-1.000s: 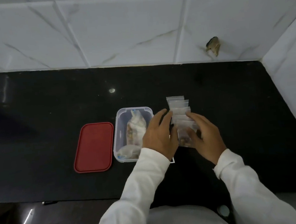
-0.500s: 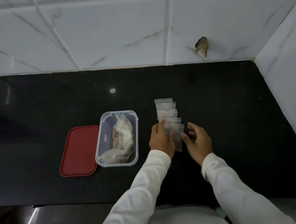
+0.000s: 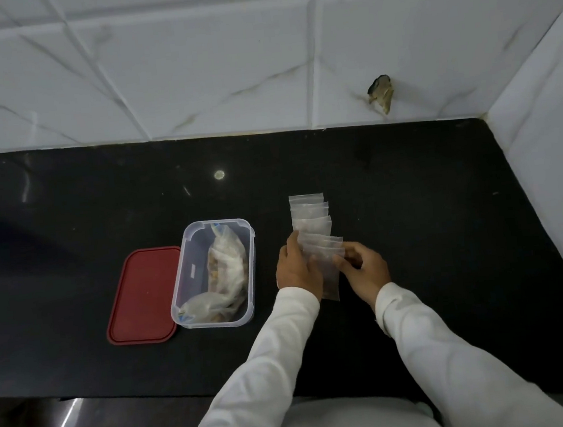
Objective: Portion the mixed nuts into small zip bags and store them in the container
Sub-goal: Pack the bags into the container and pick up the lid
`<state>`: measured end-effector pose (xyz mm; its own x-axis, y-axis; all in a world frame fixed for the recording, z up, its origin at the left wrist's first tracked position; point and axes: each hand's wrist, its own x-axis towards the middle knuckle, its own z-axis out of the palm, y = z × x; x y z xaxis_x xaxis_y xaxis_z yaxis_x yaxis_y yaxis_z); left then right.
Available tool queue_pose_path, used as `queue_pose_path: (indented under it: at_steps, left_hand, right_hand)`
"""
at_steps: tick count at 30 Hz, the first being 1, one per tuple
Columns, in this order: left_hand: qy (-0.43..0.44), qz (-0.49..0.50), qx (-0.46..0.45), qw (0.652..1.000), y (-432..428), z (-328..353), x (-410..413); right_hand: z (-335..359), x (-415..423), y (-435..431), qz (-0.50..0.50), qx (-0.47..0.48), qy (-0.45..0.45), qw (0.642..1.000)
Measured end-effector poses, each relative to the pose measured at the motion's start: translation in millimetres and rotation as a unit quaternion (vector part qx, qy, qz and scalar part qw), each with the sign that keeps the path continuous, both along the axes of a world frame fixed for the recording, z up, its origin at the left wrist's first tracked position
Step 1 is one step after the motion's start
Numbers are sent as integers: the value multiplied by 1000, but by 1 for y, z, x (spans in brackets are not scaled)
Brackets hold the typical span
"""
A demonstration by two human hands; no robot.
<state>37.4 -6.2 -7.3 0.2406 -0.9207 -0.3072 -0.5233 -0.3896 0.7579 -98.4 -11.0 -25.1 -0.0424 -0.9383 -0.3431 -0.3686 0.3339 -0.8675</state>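
A row of several small clear zip bags (image 3: 309, 212) lies overlapping on the black counter (image 3: 411, 221), running away from me. My left hand (image 3: 295, 268) rests on the left edge of the nearest bags. My right hand (image 3: 366, 270) pinches the right edge of the nearest zip bag (image 3: 328, 270), which lies between both hands. A clear rectangular container (image 3: 188, 256) stands to the left, lid off, holding a large crumpled plastic bag of mixed nuts (image 3: 225, 270).
The container's red lid (image 3: 142, 295) lies flat beside it on the left. White marble tiles form the back wall (image 3: 258, 60) and the right side wall (image 3: 550, 160). The counter's front edge runs just below my forearms.
My right hand has closed its fingers onto the nearest bag's right edge. My left hand stays on the stack. The view has shifted slightly.
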Motion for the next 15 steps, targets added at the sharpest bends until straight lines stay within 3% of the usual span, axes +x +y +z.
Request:
queue_pose_path:
  at_steps: [6,15]
  left_hand:
    - [18,11,16,1000,-2,-4,0]
    - [87,-2,-10,996,2,10,3]
  right_hand:
    - [-4,-4,0,-6,17,13,1000]
    - [31,-8,9,-40,-25,-54,997]
